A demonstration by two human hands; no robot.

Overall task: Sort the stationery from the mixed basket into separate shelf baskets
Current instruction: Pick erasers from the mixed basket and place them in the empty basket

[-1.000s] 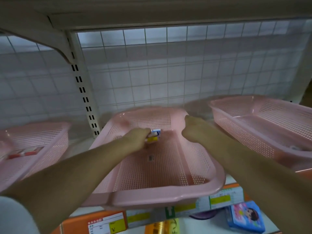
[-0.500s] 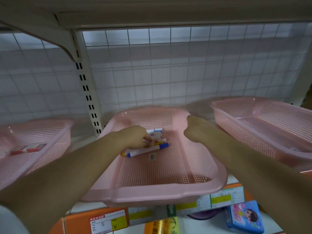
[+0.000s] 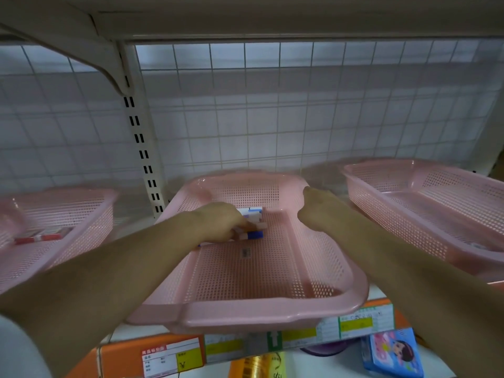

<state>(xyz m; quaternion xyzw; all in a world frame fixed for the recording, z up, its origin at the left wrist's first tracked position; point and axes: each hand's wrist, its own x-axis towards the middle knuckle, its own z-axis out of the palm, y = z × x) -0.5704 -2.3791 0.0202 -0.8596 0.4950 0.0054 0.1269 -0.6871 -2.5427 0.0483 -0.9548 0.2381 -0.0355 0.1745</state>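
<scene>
A small bunch of markers (image 3: 252, 235), white barrels with blue caps, lies on the floor of the middle basket (image 3: 245, 315) at the centre of the frame. A second ago they were bunched up in the left hand (image 3: 218, 223); now they are down flat, so this batch looks delivered. That hand lies over them with its fingers bent onto the barrels (whether it pinches them or has let go cannot be told). The right hand (image 3: 313, 214) is curled at the basket's right wall; its grip is hidden too. The basket is pink perforated plastic, shallow, with a smooth rolled rim. Matching baskets sit at left (image 3: 81, 214) and right (image 3: 409, 186), before a white wire grid (image 3: 300, 118).
</scene>
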